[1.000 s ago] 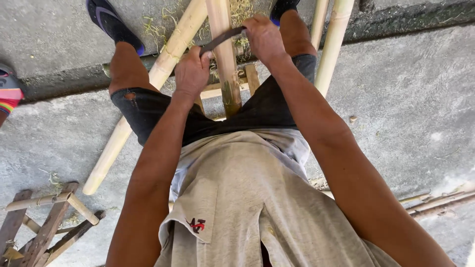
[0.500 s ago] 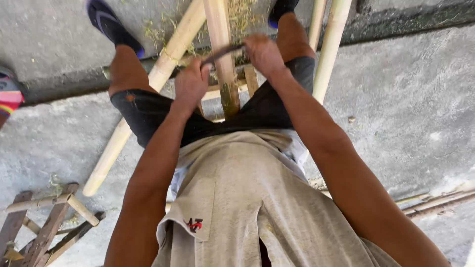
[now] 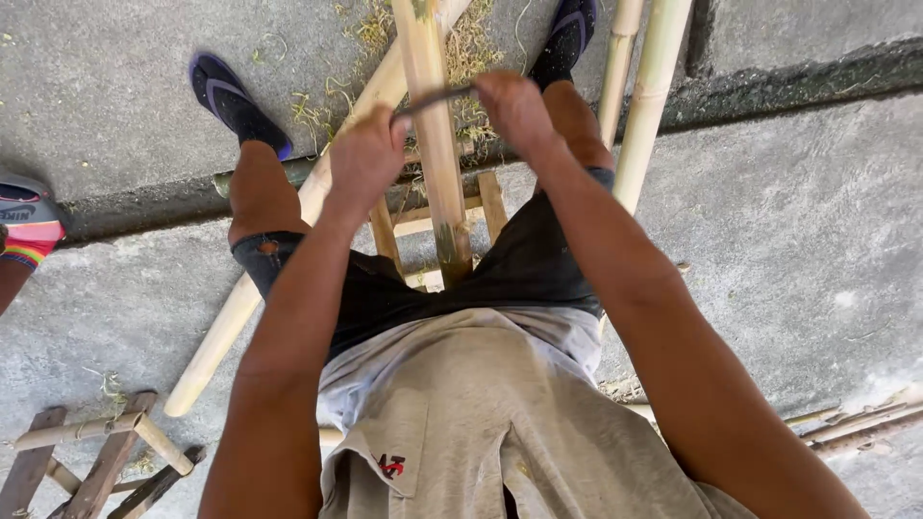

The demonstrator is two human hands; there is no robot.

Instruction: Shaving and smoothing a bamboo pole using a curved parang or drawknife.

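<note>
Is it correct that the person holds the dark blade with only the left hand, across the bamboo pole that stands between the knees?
Not quite. In the head view both hands hold the dark blade: the left hand grips one end and the right hand the other. The rest is right: the blade lies across the bamboo pole between the knees.
</note>
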